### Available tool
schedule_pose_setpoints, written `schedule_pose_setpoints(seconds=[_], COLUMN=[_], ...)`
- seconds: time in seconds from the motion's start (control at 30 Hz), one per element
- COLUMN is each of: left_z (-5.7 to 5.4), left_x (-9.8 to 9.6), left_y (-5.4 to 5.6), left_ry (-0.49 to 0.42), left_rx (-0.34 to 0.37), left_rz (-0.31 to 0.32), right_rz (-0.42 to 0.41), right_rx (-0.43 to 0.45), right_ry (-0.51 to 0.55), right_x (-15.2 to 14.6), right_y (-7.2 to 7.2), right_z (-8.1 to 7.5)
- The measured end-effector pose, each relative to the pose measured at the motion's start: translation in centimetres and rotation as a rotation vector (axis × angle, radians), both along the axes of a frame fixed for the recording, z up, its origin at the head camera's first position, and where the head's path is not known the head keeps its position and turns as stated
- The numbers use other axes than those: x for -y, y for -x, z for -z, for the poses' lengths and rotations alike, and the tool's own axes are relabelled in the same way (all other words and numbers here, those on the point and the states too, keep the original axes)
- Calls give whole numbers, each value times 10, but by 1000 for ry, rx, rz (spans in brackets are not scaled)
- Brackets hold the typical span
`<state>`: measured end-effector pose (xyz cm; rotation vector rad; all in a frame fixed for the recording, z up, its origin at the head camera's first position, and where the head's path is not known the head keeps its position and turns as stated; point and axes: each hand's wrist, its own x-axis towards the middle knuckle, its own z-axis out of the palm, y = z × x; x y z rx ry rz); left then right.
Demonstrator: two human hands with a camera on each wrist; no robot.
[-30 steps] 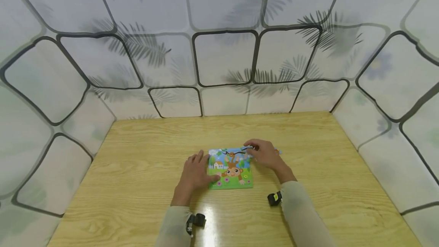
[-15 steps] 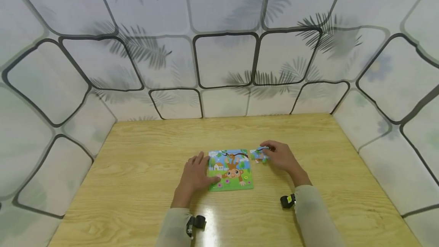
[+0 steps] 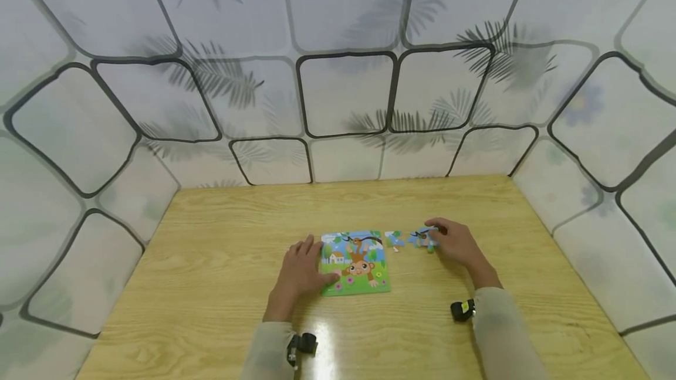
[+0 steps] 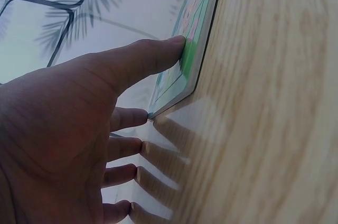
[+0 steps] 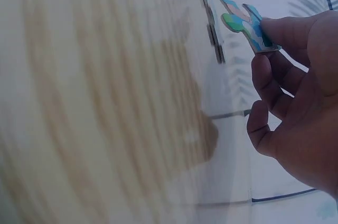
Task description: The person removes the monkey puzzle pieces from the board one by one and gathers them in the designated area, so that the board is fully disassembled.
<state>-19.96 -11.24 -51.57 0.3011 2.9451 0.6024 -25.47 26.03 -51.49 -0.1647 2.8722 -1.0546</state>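
Note:
A square picture puzzle [image 3: 355, 271] of a monkey hanging upside down lies flat on the table, seen in the head view. My left hand [image 3: 302, 270] rests at its left side. The left thumb [image 4: 158, 55] lies on the puzzle's lower corner, while the other fingers touch the tabletop beside its edge. To the right of the puzzle, my right hand [image 3: 458, 245] pinches a blue and green jigsaw piece [image 5: 252, 27] between thumb and fingers, raised off the table. One loose jigsaw piece [image 3: 394, 240] lies between the puzzle and that hand. Fingers partly cover the pinched piece.
A light wood-grain table [image 3: 237, 221] lies under everything. Pale walls [image 3: 348, 92] with dark outlines and leaf prints enclose its back and sides. The right wrist view shows the edge of flat pieces [image 5: 211, 26] on the table past the pinched one.
My right hand has moved right from the puzzle's upper right corner, with a jigsaw piece in its fingers. A loose piece beside the puzzle is uncovered. My left hand stays put.

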Motion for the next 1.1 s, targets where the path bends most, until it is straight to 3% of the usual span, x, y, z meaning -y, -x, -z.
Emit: schedule_pose_setpoints(seconds=[0.33,0.8,1.1], left_z=[-1,-2,-1], left_x=[0,0,0], left_y=[-1,-1,-1], left_ry=[7,11,-1], left_rx=[2,-15,-13], left_rz=[-10,0,4], right_rz=[14,-40,-22], right_rx=[25,-109,-78], right_ry=[-70,-213,-194], right_x=[-23,-32,-29], right_y=[5,13,9], right_z=[0,11,6])
